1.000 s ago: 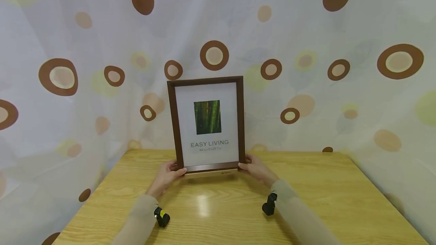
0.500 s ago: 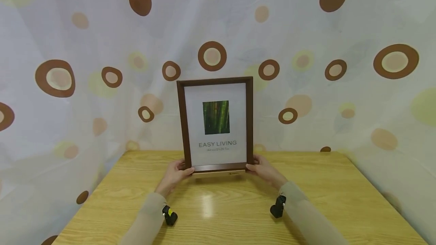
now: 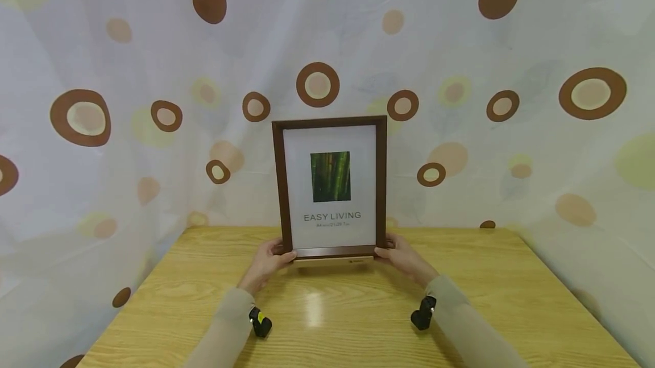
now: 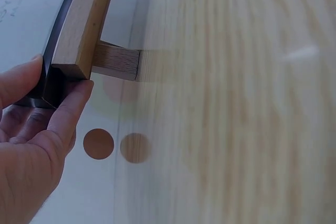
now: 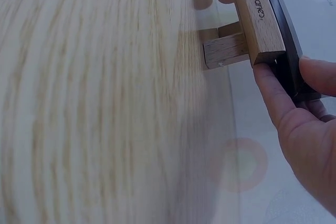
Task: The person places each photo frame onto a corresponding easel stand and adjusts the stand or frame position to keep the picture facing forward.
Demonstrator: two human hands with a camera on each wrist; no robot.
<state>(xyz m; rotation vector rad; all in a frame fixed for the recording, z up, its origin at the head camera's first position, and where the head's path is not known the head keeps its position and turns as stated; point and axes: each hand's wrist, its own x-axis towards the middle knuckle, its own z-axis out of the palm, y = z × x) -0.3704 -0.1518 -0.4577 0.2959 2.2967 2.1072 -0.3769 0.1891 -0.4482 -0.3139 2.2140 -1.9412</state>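
A dark brown picture frame (image 3: 330, 251) stands upright, tilted back slightly, with a green bamboo picture and the words "EASY LIVING" behind its front. Under its bottom edge runs the light wooden ledge of a stand (image 3: 332, 262), whose short feet show in both wrist views. At the frame's lower left corner my left hand (image 3: 266, 263) grips it, thumb on the front and a finger against the end of the ledge. My right hand (image 3: 404, 257) holds the lower right corner the same way. The back of the frame is hidden.
A glossy light wood table (image 3: 312, 334) lies beneath. Behind it and at both sides hangs a white curtain (image 3: 358, 27) with brown, peach and green dots. Black cameras are strapped to both sleeves.
Both hands have moved a little to the right together with the picture frame and its stand, mostly in the first half second. The grip on both corners looks the same.
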